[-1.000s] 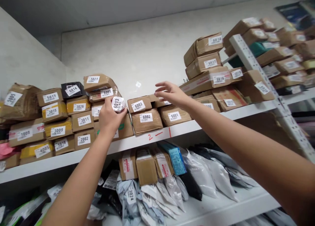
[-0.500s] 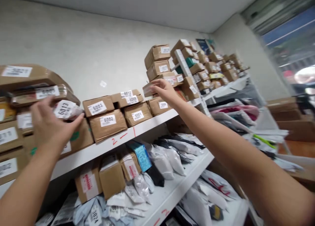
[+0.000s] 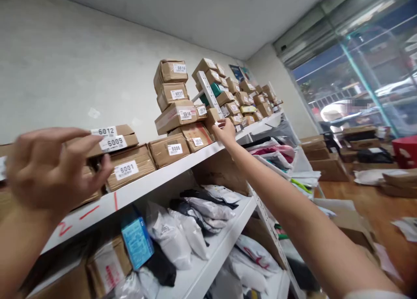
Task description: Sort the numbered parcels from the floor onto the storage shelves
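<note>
- Because the top white metal shelf (image 3: 182,160) runs away from me toward the centre of the frame, my right arm is stretched out full. The right hand (image 3: 224,132) is up at the small brown cardboard parcel (image 3: 211,116), which stands beside the white perforated upright (image 3: 208,93).
- Its fingertips (image 3: 219,124) meet the parcel's lower edge, but I cannot tell whether they pinch it or only touch it.
- My left hand (image 3: 48,173) hangs at the left of the frame with its fingers loosely spread and nothing seen between them. It is just in front of the brown cardboard box labelled 6001 (image 3: 130,166).
- The boxes sit with their white number labels facing outward, I judge so they can be read from the aisle. The flat brown box marked 6012 and 6009 (image 3: 112,138) lies on top of the deeper one.
- Soft white plastic mailers (image 3: 169,238) and a blue carton (image 3: 137,242) lean loosely on the lower shelf, too limp to stack.
- The left hand is smeared by blur and covers the boxes behind it.
- The labels in the far stacks are too small to read.
- The lower shelves are cut off at the bottom edge.
</note>
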The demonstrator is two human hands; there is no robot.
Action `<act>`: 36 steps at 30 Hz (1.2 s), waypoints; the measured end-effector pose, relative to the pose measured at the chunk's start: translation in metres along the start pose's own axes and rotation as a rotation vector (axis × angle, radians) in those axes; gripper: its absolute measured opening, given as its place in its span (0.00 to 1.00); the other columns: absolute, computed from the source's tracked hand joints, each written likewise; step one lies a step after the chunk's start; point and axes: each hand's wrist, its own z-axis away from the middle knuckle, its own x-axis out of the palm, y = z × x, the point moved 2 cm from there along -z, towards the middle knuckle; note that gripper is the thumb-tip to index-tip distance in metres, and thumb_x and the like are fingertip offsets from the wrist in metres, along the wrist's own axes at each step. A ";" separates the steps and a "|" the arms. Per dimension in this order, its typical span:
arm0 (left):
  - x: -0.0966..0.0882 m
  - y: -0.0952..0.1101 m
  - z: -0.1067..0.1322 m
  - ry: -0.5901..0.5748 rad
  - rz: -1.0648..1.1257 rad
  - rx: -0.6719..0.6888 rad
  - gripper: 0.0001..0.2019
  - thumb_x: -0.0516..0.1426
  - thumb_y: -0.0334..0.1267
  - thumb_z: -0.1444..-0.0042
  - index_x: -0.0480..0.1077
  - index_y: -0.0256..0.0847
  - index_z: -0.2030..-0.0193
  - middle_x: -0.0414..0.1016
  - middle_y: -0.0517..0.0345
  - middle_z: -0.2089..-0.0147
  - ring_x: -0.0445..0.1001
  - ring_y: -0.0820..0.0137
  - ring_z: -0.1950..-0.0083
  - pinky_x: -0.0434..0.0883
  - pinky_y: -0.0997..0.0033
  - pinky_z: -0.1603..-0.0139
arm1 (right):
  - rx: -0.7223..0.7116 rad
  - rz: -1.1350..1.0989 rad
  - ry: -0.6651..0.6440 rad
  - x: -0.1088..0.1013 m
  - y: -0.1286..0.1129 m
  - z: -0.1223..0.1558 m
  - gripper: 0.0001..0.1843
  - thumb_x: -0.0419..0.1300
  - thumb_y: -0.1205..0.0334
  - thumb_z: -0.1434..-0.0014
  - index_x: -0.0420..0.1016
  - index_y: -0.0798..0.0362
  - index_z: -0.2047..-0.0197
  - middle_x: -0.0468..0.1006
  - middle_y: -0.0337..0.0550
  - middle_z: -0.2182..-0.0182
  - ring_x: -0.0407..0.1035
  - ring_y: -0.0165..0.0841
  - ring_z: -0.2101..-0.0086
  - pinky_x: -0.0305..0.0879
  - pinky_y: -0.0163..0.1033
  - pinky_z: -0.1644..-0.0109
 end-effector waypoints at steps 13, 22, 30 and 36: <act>0.232 0.130 -0.173 -0.377 -0.282 -0.190 0.53 0.69 0.44 0.57 0.47 0.34 0.28 0.51 0.38 0.28 0.51 0.50 0.28 0.65 0.52 0.33 | -0.385 0.039 -0.288 0.095 -0.100 -0.082 0.48 0.59 0.42 0.42 0.44 0.59 0.29 0.66 0.67 0.44 0.60 0.60 0.42 0.58 0.66 0.39; 0.252 0.136 -0.175 -0.210 -0.100 -0.352 0.52 0.68 0.43 0.55 0.44 0.41 0.28 0.46 0.39 0.29 0.51 0.48 0.30 0.71 0.53 0.39 | -0.070 0.016 -0.480 0.141 -0.167 -0.111 0.75 0.77 0.47 0.65 0.32 0.51 0.26 0.51 0.72 0.36 0.49 0.72 0.37 0.55 0.77 0.44; 0.260 0.120 -0.174 -0.058 0.031 -0.367 0.51 0.74 0.37 0.62 0.51 0.46 0.34 0.48 0.43 0.34 0.44 0.44 0.28 0.57 0.42 0.29 | -0.161 0.038 -0.453 0.126 -0.177 -0.101 0.69 0.73 0.47 0.57 0.33 0.50 0.25 0.53 0.70 0.37 0.56 0.60 0.39 0.60 0.59 0.44; 0.239 0.087 -0.181 0.004 0.053 -0.316 0.50 0.75 0.39 0.64 0.52 0.51 0.37 0.47 0.46 0.34 0.40 0.42 0.27 0.55 0.40 0.29 | -0.084 -0.004 -0.464 0.138 -0.208 -0.108 0.69 0.73 0.49 0.57 0.31 0.44 0.24 0.52 0.65 0.36 0.56 0.56 0.38 0.61 0.55 0.43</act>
